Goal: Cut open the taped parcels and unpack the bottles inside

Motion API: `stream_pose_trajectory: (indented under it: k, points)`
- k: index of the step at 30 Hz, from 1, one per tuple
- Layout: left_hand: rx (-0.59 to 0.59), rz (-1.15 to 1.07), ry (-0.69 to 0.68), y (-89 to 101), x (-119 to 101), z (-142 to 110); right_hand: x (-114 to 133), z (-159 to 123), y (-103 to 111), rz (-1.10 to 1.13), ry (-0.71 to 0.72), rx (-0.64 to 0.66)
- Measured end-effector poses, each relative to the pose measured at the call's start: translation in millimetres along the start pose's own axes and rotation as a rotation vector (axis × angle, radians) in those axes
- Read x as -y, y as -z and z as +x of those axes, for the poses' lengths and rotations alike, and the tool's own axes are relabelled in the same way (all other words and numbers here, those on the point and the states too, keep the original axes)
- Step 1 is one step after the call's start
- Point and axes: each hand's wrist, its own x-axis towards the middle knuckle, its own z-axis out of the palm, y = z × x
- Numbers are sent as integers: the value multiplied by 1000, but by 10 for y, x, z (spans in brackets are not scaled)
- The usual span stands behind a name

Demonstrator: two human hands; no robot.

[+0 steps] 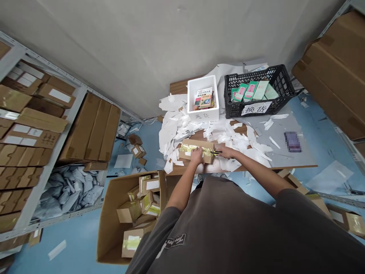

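A small cardboard box (209, 145) with shiny yellowish tape along its top lies at the front edge of the wooden table (180, 88). My left hand (196, 155) presses on the near side of the box, its fingers bent over the top and edge. At the right end of the box, my right hand (227, 152) is closed around a yellow-and-black box cutter (216, 152), whose tip meets the taped top. The blade itself is too small to make out. Torn white paper scraps (182, 125) surround the box.
Behind the box stand a white foam bin (203, 115) of books and a black crate (261, 106) of green-edged packs. A large open carton (111, 220) of small boxes sits below left. Shelves (71, 125) flank the left; tall cartons (336, 72) stand right.
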Motion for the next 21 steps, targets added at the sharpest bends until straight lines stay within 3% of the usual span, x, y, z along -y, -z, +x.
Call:
stream_pose_trajectory:
  k: [3, 6, 12, 17, 21]
  points:
    - [-4, 3, -7, 14, 9, 4, 6, -76, 88, 86, -118, 285]
    - [-39, -2, 1, 41, 19, 20, -5, -207, 62, 156, -141, 345]
    - [0, -31, 64, 93, 38, 83, -252, -526, -216, 181, -59, 196]
    - [-14, -104, 58, 61, 67, 41, -507, -656, -55, 155, -120, 111]
    - [-88, -123, 105, 87, 195, 126, -493, -663, 32, 177, -141, -10]
